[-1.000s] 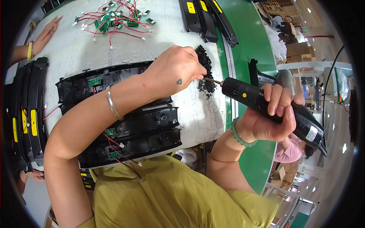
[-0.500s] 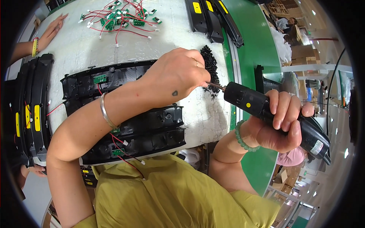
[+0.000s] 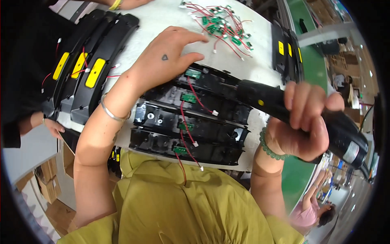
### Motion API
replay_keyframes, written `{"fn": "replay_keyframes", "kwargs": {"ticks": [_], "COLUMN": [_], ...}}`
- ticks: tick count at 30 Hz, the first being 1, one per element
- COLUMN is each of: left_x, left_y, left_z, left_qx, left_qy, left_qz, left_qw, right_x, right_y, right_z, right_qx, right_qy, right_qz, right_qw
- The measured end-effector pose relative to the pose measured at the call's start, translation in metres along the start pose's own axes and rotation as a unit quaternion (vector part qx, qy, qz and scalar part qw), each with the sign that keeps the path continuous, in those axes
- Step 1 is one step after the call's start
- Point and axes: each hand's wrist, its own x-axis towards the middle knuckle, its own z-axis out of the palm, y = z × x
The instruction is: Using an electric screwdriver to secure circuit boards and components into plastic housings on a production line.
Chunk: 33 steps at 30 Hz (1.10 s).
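My right hand grips a black electric screwdriver, its body tilted and slightly blurred. The thin bit points left, over the farthest of several black plastic housings lying in a row before me. Whether the bit touches anything I cannot tell. Small green circuit boards with red wires and white connectors sit in these housings. My left hand is open with nothing in it, thumb and forefinger apart, above the far housing's left end. A circuit board lies just below its thumb.
A tangle of wired circuit boards lies on the far side of the white table. Black housings with yellow labels stand at left and far right. Another person's hand is at the left edge, and an arm reaches in at the top.
The view has shifted. My left hand has left the bit near the black screw pile and opened over the far housing. The screwdriver has moved with its bit over that housing.
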Motion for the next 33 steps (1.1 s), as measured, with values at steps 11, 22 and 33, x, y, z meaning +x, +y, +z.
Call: {"fn": "replay_keyframes", "kwargs": {"ticks": [11,22,33], "left_x": [-0.027,-0.029,-0.030], "left_y": [-0.026,-0.023,-0.027], "left_z": [0.014,0.014,0.018], "left_qx": [0.017,-0.013,-0.019], "left_qy": [-0.001,-0.017,0.009], "left_qz": [-0.041,-0.075,-0.060], "left_qw": [0.999,0.997,0.998], "right_x": [0.011,0.009,0.011], "right_y": [0.072,0.071,0.070], "right_z": [0.038,0.044,0.048], "right_qx": [-0.007,-0.071,-0.086], "right_qy": [0.005,-0.043,-0.033], "right_qz": [0.049,0.070,0.095], "right_qw": [0.999,0.994,0.991]}}
